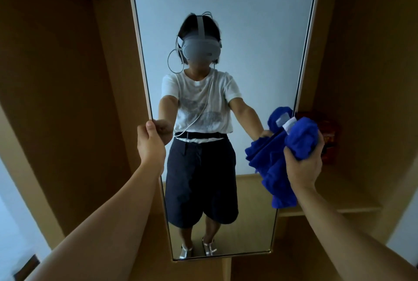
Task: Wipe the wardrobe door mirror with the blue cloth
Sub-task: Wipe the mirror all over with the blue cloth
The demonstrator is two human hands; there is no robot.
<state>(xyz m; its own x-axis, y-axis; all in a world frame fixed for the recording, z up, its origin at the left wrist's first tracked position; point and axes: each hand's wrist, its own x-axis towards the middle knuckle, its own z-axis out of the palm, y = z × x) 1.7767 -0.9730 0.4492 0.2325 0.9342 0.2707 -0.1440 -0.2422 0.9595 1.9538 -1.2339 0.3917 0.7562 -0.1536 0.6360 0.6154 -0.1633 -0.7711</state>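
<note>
Head view: cloth bunched at the mirror's right edge, door steadied by the left hand

Head camera looks at the tall, narrow, white-framed wardrobe door mirror (226, 31), set between brown wooden wardrobe panels (56, 99).

Left hand (149, 142): fingers curled round the mirror door's left edge at about mid-height, thumb up along the frame. Reads as steadying the door.

Right hand (304, 163): closed tightly on a crumpled deep-blue fleecy cloth (271, 167) with a small white label (288, 125). Cloth sits at the mirror's right edge, mid-height; part hangs loose below the fist. Whether the fabric is pressed on the glass or just off it cannot be told; its reflection meets it closely.

A red object (328, 136) stands on the wooden shelf (334, 208) behind the cloth, mostly hidden.

Judgement: wiping step in hand, or just about to start, at the right margin. No streaks or smears visible on the glass, so progress cannot be rated.

Next move calls for: flattening the wad against the glass, sweeping across toward the left edge, then working the upper and lower areas while the left hand holds the door against the push.
</note>
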